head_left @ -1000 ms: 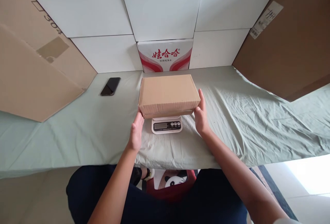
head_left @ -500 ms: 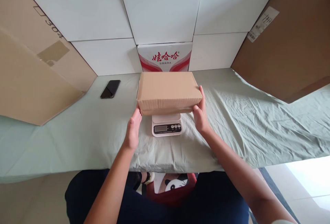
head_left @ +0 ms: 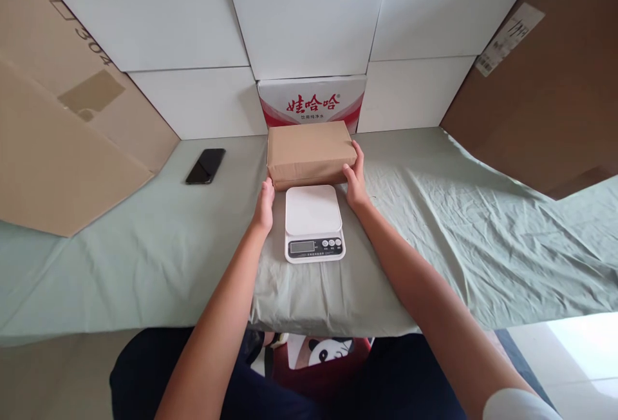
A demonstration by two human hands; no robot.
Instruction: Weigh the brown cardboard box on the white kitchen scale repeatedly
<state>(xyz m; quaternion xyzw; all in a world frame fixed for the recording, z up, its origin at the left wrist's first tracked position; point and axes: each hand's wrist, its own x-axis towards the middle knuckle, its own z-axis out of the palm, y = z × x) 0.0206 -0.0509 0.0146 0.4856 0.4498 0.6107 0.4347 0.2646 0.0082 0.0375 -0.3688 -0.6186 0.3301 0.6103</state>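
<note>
A closed brown cardboard box (head_left: 311, 149) is gripped between my two hands, just behind a white kitchen scale (head_left: 313, 209). My left hand (head_left: 264, 206) presses against the box's left end, its fingers partly hidden. At the right end my right hand (head_left: 356, 177) holds on, with the thumb on the front face and fingers round the side. The scale's plate is bare, and its display looks blank, with several round buttons beside it. Whether the box rests on the cloth or hovers just above it, I cannot tell.
A black phone (head_left: 206, 166) lies on the green cloth (head_left: 145, 233) to the left. White boxes and a red-and-white printed carton (head_left: 311, 99) form a wall at the back. Large cardboard sheets stand at left (head_left: 87, 143) and right (head_left: 545, 98).
Both hands have carried the cardboard box away from me, from over the scale to behind it. The scale's plate has come fully into view.
</note>
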